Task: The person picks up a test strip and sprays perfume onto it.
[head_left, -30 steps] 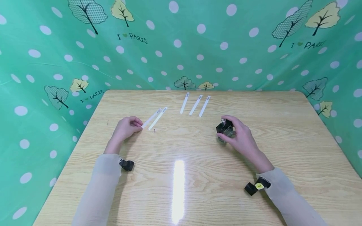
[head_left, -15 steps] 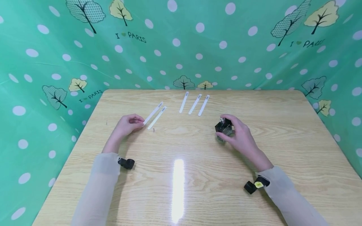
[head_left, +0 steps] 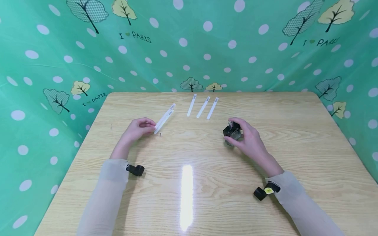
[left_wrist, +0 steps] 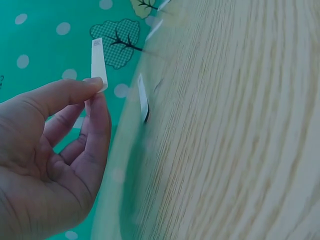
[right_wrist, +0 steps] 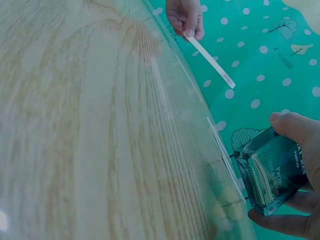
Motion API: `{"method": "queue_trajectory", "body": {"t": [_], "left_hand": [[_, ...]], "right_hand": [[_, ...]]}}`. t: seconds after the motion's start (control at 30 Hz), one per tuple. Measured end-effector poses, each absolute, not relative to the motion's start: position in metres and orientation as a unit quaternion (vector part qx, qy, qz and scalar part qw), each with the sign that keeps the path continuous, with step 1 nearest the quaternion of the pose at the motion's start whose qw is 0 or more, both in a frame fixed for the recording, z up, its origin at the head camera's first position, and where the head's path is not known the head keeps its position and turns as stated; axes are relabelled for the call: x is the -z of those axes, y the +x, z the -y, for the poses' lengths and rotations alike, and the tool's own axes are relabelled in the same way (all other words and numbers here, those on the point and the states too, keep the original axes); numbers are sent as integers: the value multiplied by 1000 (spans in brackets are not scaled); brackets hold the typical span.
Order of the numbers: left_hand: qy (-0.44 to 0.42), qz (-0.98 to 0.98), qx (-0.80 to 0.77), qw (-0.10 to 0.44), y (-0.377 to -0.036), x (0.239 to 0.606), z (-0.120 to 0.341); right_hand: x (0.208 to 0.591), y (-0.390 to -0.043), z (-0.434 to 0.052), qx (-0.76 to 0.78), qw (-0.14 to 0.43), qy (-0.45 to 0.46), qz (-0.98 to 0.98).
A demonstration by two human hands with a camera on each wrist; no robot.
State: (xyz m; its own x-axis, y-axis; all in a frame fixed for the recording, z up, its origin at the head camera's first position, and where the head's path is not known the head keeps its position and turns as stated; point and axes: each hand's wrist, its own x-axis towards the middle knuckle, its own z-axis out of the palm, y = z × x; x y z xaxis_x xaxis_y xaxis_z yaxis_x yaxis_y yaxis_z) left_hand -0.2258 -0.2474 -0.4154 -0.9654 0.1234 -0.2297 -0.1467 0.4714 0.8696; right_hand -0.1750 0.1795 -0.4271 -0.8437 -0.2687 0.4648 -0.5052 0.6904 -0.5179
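Note:
My left hand (head_left: 138,128) pinches the lower end of a white perfume test strip (left_wrist: 98,60) between thumb and forefinger, and the strip's printed end points up and away. A second test strip (left_wrist: 143,97) lies on the table beside it; from the head view the two overlap. On the right, my right hand (head_left: 249,137) grips a dark glass perfume bottle (right_wrist: 270,175) between thumb and fingers. Its silver spray neck (head_left: 230,124) shows without a cap. Whether the bottle's base touches the table I cannot tell. The bottle and the held strip are well apart.
Three more test strips (head_left: 203,107) lie in a slanted row near the far edge of the wooden table (head_left: 224,183). Green dotted cloth (head_left: 165,65) hangs behind and at the sides. A bright reflection marks the tabletop in front.
The left hand has raised its test strip and moved slightly right, so the strip now overlaps the lying one. The right hand keeps its hold on the bottle, almost unmoved.

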Motion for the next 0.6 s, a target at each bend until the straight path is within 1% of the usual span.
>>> {"method": "queue_trajectory", "body": {"t": [0.23,0.6], "left_hand": [[9,-822,-549,153,-225,419,240],[11,-814,-553,175,-222,420,221]], "right_hand": [[427,-176,-179,-331,178,214,901],[427,-175,-176,-330,181,219,900]]}}
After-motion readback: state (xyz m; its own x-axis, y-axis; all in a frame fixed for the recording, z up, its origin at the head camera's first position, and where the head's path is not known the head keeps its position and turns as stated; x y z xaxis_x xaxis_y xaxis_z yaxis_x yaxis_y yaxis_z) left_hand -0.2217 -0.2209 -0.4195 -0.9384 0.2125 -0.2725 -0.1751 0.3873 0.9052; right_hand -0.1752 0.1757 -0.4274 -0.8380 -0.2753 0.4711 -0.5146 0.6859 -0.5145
